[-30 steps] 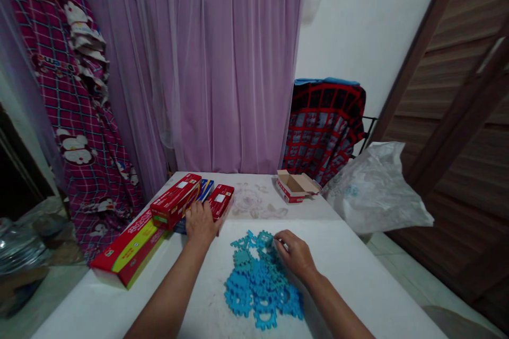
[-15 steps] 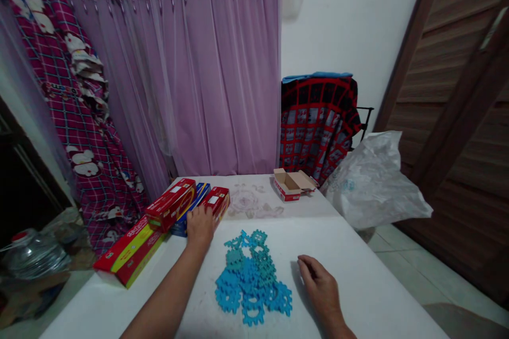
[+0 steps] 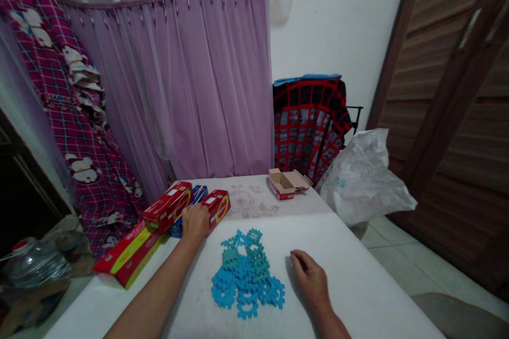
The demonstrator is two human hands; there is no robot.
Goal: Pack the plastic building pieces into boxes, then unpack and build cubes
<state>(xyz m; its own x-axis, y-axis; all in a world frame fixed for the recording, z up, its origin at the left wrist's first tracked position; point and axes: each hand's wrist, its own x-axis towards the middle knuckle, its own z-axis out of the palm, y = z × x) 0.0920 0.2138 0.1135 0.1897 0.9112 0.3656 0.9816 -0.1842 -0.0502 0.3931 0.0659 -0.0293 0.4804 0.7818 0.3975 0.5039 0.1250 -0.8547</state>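
Curled left grip (image 3: 195,221) clasps red box (image 3: 218,210).

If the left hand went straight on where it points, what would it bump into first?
The left hand would probably meet the red box just right of the blue box; hand and box may be touching, though depth is unclear.

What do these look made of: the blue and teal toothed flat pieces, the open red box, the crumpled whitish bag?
Blue and teal toothed flat pieces: matte, evenly coloured; foam or plastic, can't tell which.
Open red box: likely thin cardboard, printed outside, plain brown inside.
Crumpled whitish bag: probably thin plastic film, slightly shiny, with crinkles.
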